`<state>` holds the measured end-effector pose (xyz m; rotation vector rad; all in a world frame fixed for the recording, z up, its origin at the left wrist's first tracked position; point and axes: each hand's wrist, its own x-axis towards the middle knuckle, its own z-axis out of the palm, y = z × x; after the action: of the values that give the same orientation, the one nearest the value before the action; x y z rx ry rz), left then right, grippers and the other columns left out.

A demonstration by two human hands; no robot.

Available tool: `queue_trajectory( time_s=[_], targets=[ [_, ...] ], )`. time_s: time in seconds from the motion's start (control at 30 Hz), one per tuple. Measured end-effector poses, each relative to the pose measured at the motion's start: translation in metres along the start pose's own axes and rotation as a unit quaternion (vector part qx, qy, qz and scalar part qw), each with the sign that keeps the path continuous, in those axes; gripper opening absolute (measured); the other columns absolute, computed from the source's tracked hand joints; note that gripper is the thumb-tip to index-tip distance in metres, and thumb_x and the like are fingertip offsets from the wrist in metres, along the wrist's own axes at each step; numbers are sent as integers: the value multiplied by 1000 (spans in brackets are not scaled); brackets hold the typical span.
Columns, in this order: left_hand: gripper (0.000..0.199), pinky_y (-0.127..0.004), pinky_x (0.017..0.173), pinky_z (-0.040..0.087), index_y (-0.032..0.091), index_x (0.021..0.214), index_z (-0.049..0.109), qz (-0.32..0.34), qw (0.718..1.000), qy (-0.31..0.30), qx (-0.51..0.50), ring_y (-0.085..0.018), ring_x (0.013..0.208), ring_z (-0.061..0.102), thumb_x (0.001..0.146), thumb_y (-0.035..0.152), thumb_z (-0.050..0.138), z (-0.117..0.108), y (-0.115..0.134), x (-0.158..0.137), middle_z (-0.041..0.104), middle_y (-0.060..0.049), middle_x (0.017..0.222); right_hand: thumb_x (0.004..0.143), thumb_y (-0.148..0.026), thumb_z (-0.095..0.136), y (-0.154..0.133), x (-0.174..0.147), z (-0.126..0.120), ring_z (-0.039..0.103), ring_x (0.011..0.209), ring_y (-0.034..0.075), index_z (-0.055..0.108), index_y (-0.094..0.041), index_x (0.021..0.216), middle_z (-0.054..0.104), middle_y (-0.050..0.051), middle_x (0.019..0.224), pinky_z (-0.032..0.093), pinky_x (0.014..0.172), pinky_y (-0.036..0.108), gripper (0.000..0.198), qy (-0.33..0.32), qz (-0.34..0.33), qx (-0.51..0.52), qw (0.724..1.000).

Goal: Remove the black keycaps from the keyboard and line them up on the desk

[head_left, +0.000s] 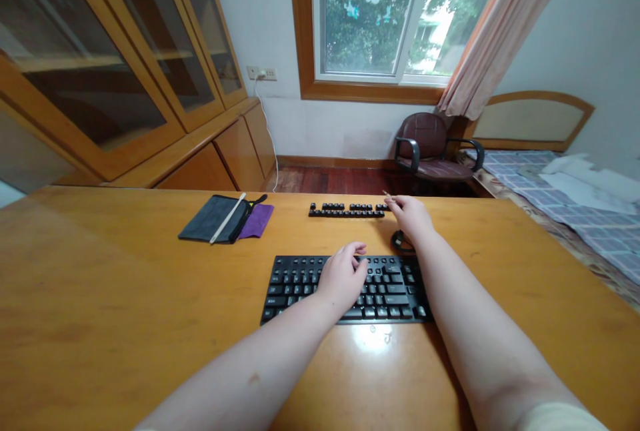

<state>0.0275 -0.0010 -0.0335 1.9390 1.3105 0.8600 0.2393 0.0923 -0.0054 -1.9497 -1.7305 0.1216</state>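
Note:
A black keyboard (385, 299) lies flat on the wooden desk, with its top rows of switches bare of keycaps. My left hand (345, 275) rests over the keyboard's middle, fingers loosely bent and thumb apart, with nothing seen in it. Near the desk's far edge, removed black keycaps (345, 213) stand in two rows. My right hand (407, 214) is at the right end of these rows, its fingers pinched around a small thin object (386, 194) whose kind is too small to tell. Just below that hand sits a coiled black cable (400, 241).
On the desk's left lie a dark grey zip pouch (203, 219), a thin white stick (227, 219) across it, and a purple cloth (257, 221). Beyond the desk are a glass-door cabinet (150, 51), an armchair (425, 134) and a bed (565, 204).

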Motion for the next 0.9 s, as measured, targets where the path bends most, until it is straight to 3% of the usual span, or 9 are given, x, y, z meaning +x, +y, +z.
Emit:
queue_trajectory(
  time_s=[0.17, 0.27, 0.37, 0.47, 0.57, 0.7, 0.9],
  targets=[
    [24, -32, 82, 47, 20, 105, 59, 33, 998, -11, 46, -17, 84, 61, 82, 20, 52, -2, 4, -1, 66, -2, 98, 92, -44, 35, -4, -39, -28, 60, 77, 19, 67, -17, 70, 64, 7, 75, 43, 72, 28, 46, 89, -142, 101, 981],
    [20, -35, 88, 44, 21, 99, 61, 121, 988, -32, 86, -19, 95, 59, 84, 18, 49, -3, 10, -7, 66, -2, 101, 90, -41, 41, 13, -75, -25, 59, 66, 18, 65, -19, 69, 63, 5, 66, 44, 65, 28, 38, 62, -178, 147, 971],
    [21, -37, 95, 40, 23, 101, 63, 209, 966, -88, 125, -20, 107, 55, 87, 22, 48, 0, 15, -14, 63, -3, 113, 88, -37, 47, 28, -97, -13, 59, 60, 17, 64, -20, 73, 61, 2, 61, 45, 62, 28, 29, 26, -149, 204, 967],
    [38, -45, 104, 32, 25, 120, 55, 238, 944, -128, 187, -27, 124, 43, 85, 37, 53, 5, 14, -20, 47, -9, 137, 89, -35, 44, 28, -99, -3, 54, 47, 14, 61, -19, 75, 55, -2, 51, 44, 55, 27, 28, 2, -102, 277, 955],
    [53, -52, 107, 24, 27, 132, 44, 239, 931, -161, 226, -31, 134, 29, 85, 51, 48, 10, 9, -22, 35, -13, 145, 87, -34, 47, 19, -92, 2, 51, 44, 13, 60, -18, 73, 54, -2, 50, 43, 50, 26, 25, -52, -97, 295, 949],
    [54, -52, 108, 20, 30, 134, 42, 232, 925, -179, 240, -30, 136, 25, 86, 55, 42, 12, 7, -21, 32, -13, 147, 85, -31, 50, 11, -87, 2, 52, 45, 12, 63, -18, 70, 61, 0, 57, 41, 48, 24, 24, -141, -119, 259, 948],
    [56, -52, 108, 20, 30, 136, 39, 229, 926, -183, 239, -31, 135, 28, 86, 54, 44, 10, 10, -20, 34, -11, 146, 84, -31, 54, 4, -87, -4, 59, 60, 14, 68, -18, 68, 66, 2, 62, 44, 61, 25, 24, -172, -218, 202, 939]
  ],
)
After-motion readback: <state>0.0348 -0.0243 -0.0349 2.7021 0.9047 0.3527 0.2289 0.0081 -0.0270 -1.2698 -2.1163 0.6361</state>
